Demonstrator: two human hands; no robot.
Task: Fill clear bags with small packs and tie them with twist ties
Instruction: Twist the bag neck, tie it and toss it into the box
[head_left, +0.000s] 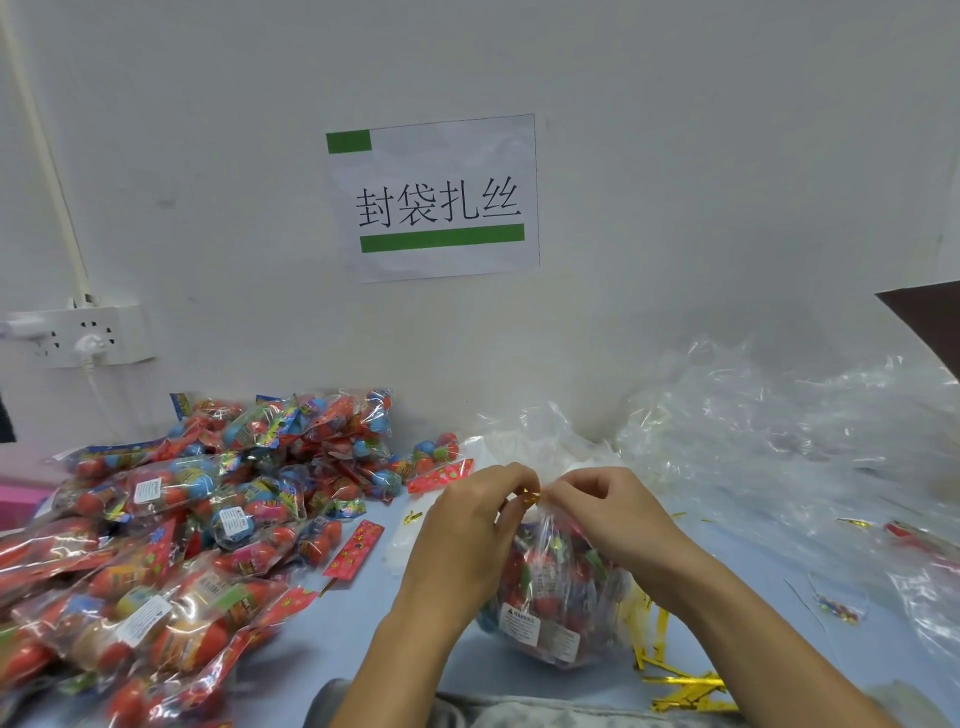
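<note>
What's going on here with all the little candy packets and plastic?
A person is closing a filled clear bag on the blue table. Both hands, left hand and right hand, pinch a gold twist tie at the bag's gathered neck. A pile of small packs lies to the left, empty clear bags are heaped to the right, and spare gold ties lie near the bag.

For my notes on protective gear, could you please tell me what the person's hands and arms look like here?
Both arms are bare as far as the frame shows, with no sleeves in view. The left hand and right hand wear no gloves, and no rings, watch or bracelet show on the fingers or wrists.
</note>
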